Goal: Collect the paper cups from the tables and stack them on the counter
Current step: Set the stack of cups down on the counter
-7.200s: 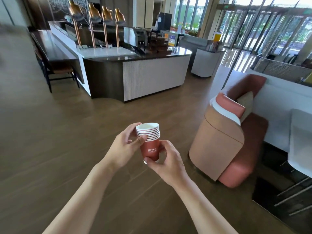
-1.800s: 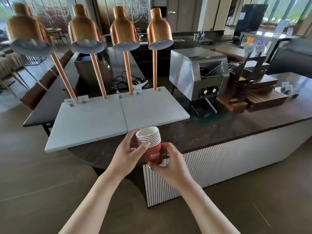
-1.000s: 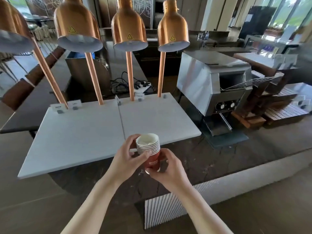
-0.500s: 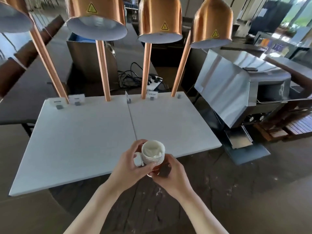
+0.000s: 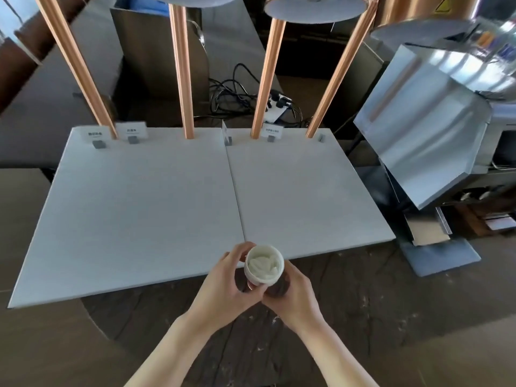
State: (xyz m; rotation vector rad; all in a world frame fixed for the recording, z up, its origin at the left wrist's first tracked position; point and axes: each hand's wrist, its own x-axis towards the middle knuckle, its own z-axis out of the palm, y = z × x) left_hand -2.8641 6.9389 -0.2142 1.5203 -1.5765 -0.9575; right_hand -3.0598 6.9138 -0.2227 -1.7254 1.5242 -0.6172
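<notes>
A stack of nested red paper cups (image 5: pixel 264 266) with white insides is seen from above, upright, over the near edge of the dark stone counter (image 5: pixel 349 297). My left hand (image 5: pixel 223 286) wraps its fingers and thumb round the left side of the stack near the rim. My right hand (image 5: pixel 293 294) grips the lower right side. Crumpled white paper lies inside the top cup. Whether the stack's base touches the counter is hidden by my hands.
Two white slabs (image 5: pixel 156 208) lie on the counter just beyond the cups. Several copper lamp poles (image 5: pixel 181 65) rise from their far edge, with small label cards (image 5: pixel 131 129). A steel toaster machine (image 5: pixel 435 118) stands at the right. Cables (image 5: pixel 237 93) lie behind.
I have come closer to the counter and look more steeply down. The cup stack, held in both hands as before, has sunk toward the counter's near edge.
</notes>
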